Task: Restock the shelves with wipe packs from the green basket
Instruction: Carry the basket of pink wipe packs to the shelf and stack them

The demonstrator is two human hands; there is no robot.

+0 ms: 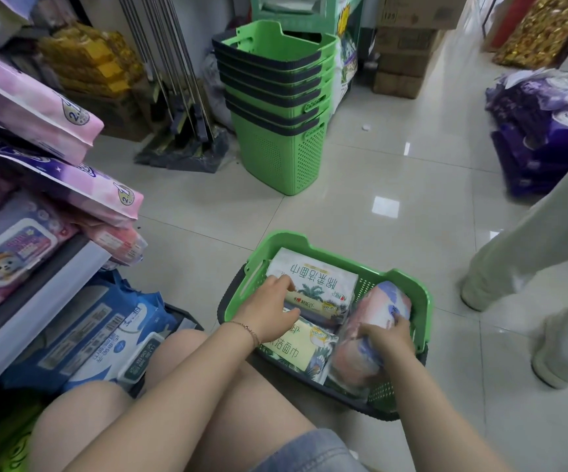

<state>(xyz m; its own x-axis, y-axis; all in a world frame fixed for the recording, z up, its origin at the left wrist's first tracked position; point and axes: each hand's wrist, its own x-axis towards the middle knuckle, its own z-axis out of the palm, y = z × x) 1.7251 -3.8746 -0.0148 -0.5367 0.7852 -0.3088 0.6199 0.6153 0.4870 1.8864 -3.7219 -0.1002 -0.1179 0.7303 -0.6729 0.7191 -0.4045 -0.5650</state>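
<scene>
Crowding green basket (pixel 286 237): shelves (pixel 37 301), stacked baskets (pixel 275 144).

In the green basket (pixel 425 301), the left hand (pixel 269 313) grips a white pack (pixel 316 275) and the right hand (pixel 390 337) a pink pack (pixel 373 308).

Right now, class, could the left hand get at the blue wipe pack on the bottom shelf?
Probably yes: the blue wipe pack lies uncovered beside the knee, close to the left hand.

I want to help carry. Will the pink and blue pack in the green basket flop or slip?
Probably squashy, not stiff: the pink and blue plastic-wrapped pack looks rounded under the right hand. Its glossy wrap might slip.
</scene>
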